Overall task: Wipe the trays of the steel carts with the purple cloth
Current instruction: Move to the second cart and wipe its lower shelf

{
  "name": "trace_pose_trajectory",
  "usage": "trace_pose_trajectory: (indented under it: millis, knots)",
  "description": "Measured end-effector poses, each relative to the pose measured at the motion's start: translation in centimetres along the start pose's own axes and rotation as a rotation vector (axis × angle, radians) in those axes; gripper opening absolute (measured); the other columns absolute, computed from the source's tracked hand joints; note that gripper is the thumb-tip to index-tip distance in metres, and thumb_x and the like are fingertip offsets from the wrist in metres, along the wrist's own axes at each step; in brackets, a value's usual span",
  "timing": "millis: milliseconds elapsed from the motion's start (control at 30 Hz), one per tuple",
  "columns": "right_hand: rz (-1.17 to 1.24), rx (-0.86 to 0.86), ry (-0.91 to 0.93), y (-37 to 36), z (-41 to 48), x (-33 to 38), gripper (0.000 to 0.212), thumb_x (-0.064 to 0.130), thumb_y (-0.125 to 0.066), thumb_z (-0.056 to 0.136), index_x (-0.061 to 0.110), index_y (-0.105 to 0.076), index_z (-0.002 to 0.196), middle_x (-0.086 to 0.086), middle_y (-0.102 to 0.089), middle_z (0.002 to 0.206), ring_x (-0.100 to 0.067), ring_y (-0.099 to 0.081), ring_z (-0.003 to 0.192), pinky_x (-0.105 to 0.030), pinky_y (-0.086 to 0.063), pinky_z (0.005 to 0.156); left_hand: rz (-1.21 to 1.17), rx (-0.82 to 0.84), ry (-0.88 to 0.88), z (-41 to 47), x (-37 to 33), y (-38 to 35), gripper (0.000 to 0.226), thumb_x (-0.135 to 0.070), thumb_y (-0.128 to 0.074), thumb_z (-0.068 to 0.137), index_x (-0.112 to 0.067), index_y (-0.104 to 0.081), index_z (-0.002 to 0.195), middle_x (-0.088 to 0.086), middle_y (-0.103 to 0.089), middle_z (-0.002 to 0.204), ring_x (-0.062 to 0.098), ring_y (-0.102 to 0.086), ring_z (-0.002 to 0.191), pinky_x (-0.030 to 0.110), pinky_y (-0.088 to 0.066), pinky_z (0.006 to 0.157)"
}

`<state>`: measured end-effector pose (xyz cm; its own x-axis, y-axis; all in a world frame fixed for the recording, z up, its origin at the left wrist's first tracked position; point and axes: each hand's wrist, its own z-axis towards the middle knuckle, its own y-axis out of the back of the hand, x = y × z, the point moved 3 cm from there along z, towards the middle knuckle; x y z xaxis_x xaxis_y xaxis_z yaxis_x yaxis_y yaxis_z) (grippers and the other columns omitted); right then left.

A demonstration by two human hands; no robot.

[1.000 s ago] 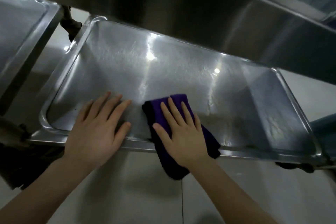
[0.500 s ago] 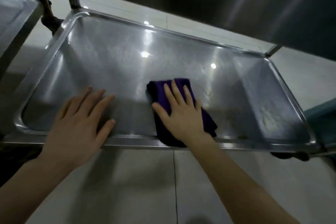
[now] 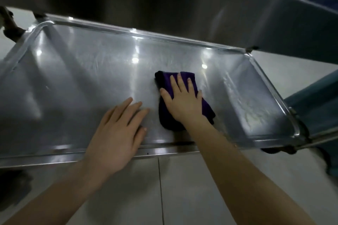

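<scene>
The right hand (image 3: 184,102) lies flat on the folded cloth (image 3: 165,81), its fingers (image 3: 181,84) straight and spread. They press the cloth onto the tray (image 3: 82,78) a little right of the frame's centre, pinning it rather than gripping it. The left hand (image 3: 118,133) rests just beside it on bare steel. Its fingers (image 3: 135,109) are straight and released, holding nothing, and its heel is over the near rim. Both hands sit toward the tray's front edge, below the dark upper tray (image 3: 164,5) that fills the top of the frame.

To wipe well, I would keep the palm flat so the whole pad bears on the steel and run long, overlapping strokes along the tray. The pale, streaky patch (image 3: 254,111) at the tray's lower right looks unwiped and needs the cloth next. After that come the rounded corners and the sloped walls. The left hand serves best as a brace, and should lift off its spot so that area gets wiped too.

No brand, label or writing can be read on the cloth or either tray.
</scene>
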<state>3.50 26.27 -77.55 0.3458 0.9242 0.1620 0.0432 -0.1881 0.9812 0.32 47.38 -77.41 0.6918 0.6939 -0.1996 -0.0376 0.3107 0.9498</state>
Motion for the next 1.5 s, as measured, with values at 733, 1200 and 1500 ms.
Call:
trace_pose_trajectory:
  millis: [733,1200,1500]
  knots:
    - [-0.036,-0.054,0.19,-0.6,-9.3,-4.7,0.064,0.07,0.002,0.092,0.047,0.005,0.151,0.021,0.009,0.161,-0.01,0.012,0.149,-0.045,0.002,0.12,0.007,0.114,-0.015,0.2,-0.2,0.2,0.054,-0.041,-0.025,0.097,-0.019,-0.048,0.14,0.002,-0.045,0.147,0.025,-0.039,0.138,0.045,-0.037,0.106]
    - [0.038,-0.083,-0.01,0.6,-4.9,-9.2,0.064,0.062,-0.013,0.097,0.035,-0.006,0.155,0.011,0.002,0.163,-0.02,0.003,0.15,-0.052,-0.001,0.117,0.07,0.219,0.015,0.3,-0.7,0.8,0.067,-0.056,-0.011,0.096,-0.023,-0.057,0.132,-0.002,-0.052,0.141,0.027,-0.049,0.129,0.055,-0.025,0.11]
    - [0.031,-0.023,-0.004,1.4,-10.2,-12.0,0.061,0.06,-0.01,0.098,0.037,-0.007,0.154,0.015,0.001,0.162,-0.013,0.002,0.15,-0.043,-0.006,0.12,0.306,0.522,0.093,1.9,-4.8,2.0,0.088,-0.08,-0.008,0.076,-0.031,-0.034,0.145,0.004,-0.039,0.148,0.026,-0.045,0.128,0.038,-0.029,0.108]
